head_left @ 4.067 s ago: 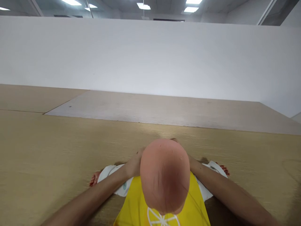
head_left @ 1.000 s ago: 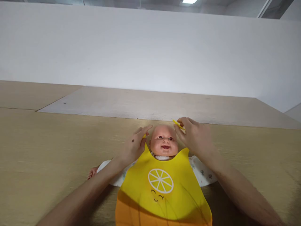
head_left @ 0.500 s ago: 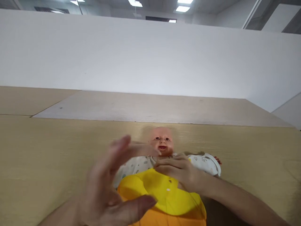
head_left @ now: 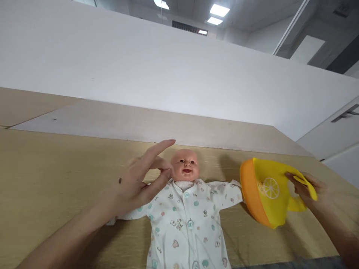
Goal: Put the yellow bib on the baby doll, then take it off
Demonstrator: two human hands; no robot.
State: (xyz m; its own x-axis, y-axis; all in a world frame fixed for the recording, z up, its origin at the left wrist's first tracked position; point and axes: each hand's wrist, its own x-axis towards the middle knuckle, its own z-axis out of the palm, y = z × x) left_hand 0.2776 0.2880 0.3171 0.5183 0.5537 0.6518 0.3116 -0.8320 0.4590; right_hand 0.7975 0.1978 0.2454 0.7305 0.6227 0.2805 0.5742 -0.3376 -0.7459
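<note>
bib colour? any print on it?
Yellow bib, orange pocket rim, white lemon-slice print. The head view shows it.

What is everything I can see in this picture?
doll: one, white patterned romper, lying face up mid-table
bib: one, yellow with orange pocket, lemon print, held up right of the doll
table: one, light wood, foreground
board: one, pale grey-brown, behind the table
wall: one, white, background
ceiling lights: several, white, top
left hand: one, open, beside the doll's head
right hand: one, gripping the bib's neck strap
</note>
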